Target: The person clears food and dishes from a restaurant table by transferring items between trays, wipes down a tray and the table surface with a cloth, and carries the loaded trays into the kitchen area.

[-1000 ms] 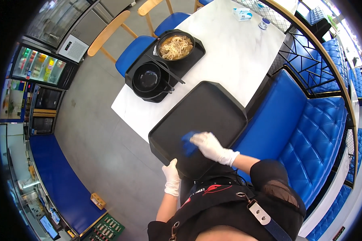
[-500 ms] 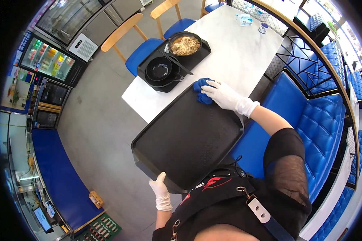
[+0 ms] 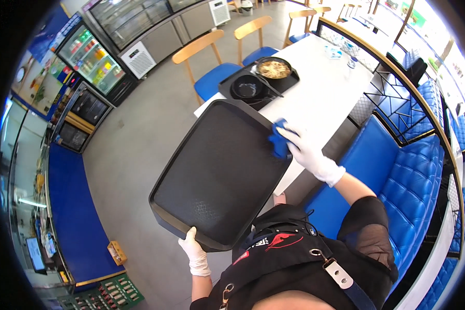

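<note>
A large black serving tray (image 3: 217, 165) is held tilted in front of me. My left hand (image 3: 194, 250), in a white glove, grips its near-left edge with the thumb over the rim and the other fingers hidden beneath. At the tray's right edge, my gloved right hand (image 3: 309, 152) is closed on a blue cloth (image 3: 279, 139) pressed against the rim. Behind it on the white table (image 3: 325, 98) rests a second black tray (image 3: 227, 89). That one carries a black bowl (image 3: 247, 88) and a dark bowl of noodles (image 3: 274, 69).
Wooden chairs with blue seats (image 3: 217, 80) line the table's far-left side. A blue padded bench (image 3: 356, 165) runs along the right, beside a black metal partition (image 3: 398, 103). A tissue pack (image 3: 333, 52) and a small jar (image 3: 352, 62) sit at the table's far end. Drinks fridge (image 3: 92, 62) at left.
The held tray has turned and shifted left, away from the table. My right hand and the cloth have moved down along its right edge. My view has swung upward.
</note>
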Tool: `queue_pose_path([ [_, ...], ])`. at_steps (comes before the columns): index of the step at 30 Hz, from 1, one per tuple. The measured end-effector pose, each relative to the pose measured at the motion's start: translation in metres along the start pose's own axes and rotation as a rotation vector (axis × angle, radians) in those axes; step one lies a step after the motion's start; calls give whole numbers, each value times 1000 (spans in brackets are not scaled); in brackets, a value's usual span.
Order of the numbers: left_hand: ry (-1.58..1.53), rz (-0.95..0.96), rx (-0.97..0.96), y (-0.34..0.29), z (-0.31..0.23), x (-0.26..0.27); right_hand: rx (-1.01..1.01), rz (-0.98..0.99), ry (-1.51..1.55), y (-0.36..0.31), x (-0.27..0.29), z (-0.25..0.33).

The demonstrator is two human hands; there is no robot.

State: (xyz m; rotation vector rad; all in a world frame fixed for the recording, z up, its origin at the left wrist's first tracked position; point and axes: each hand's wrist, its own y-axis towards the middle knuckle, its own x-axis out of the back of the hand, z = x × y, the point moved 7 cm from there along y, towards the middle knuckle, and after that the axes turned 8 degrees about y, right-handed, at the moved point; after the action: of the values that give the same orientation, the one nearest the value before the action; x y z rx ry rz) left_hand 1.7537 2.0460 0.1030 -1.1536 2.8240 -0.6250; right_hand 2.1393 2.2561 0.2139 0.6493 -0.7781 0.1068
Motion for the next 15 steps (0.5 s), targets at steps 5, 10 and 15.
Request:
queue_pose_path([
  [5,-23,5,-149,-22,-24,27,748,14,-380,114,-39,110],
  [10,-148,-48,-219,-53,-21,65,694,300,-406,126,-109,109],
  [15,-204,-127,-237,-70,-6,96,749,482,-501,69,-117,123],
])
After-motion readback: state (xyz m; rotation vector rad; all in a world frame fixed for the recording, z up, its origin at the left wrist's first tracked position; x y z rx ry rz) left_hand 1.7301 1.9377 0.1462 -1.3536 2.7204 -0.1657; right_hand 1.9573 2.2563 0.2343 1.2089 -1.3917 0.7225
